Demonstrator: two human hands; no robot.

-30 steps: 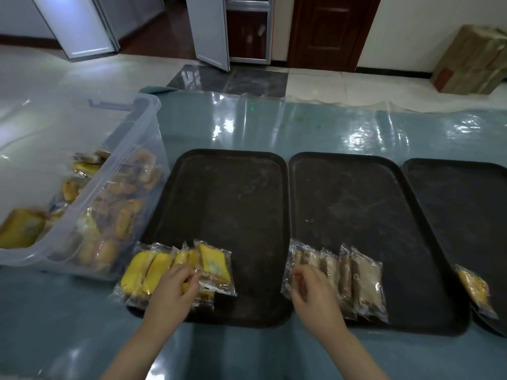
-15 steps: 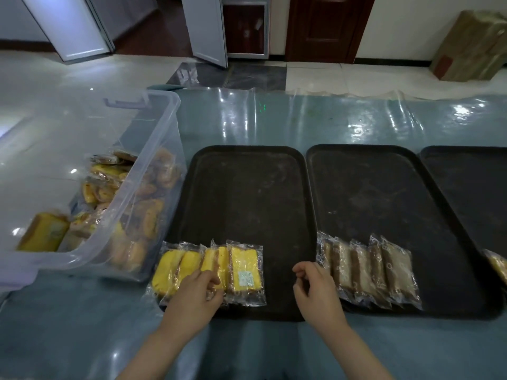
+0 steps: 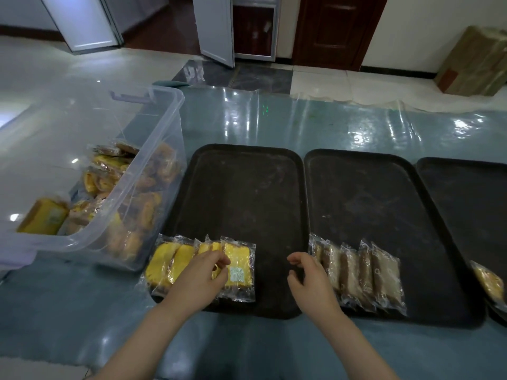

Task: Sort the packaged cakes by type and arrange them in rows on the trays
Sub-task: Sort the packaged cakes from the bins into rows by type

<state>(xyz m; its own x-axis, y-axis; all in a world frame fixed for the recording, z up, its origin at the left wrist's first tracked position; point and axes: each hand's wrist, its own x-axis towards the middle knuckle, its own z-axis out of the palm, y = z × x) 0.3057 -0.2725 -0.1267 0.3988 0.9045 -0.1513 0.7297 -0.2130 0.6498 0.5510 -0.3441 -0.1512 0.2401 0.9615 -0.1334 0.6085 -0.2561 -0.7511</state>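
the yellow cakes (image 3: pixel 200 266) now lie in an overlapping row at the near edge of the left tray (image 3: pixel 247 187); a second ago they sat looser, so this row looks nearly settled. the left hand (image 3: pixel 201 278) rests curled on them, whether pinching a wrapper i cannot tell. the right hand (image 3: pixel 308 281) has come off the brown cakes (image 3: pixel 362 272), fingers loosely curled, holding nothing. the third tray (image 3: pixel 466 204) is cut off.
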